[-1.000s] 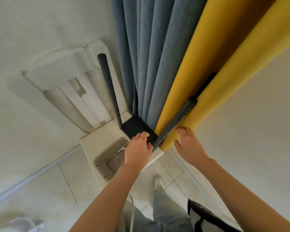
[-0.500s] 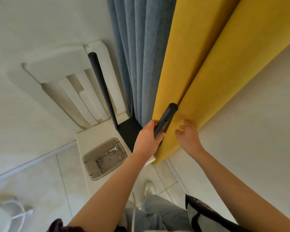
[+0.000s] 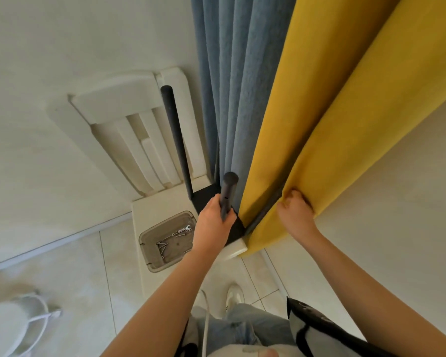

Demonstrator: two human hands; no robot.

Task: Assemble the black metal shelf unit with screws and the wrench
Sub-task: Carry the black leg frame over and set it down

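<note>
The shelf unit sits at the centre of the frame on the seat of a white chair: a black shelf panel with thin tube legs rising from its corners. Painted metal like this should be stiff and fairly light, but smooth enough to slip in a loose hold. With the screws probably not yet tightened, the legs are likely to wobble at their joints. The sound place to hold is low on a tube, close to the panel, not up at its free end. The left hand does just that, with its fingers wrapped round the lower part of the near leg, whose capped top rises above the knuckles. The rear leg stands free, up and left of that hand. A slanting leg runs between the two hands, partly under the yellow curtain. The right hand, just right of it, has its fingers curled over a fold of that curtain. Whether it also grips the tube beneath cannot be told. Lower left of the panel, a clear tray holds the screws and the wrench, neither of them in hand.
</note>
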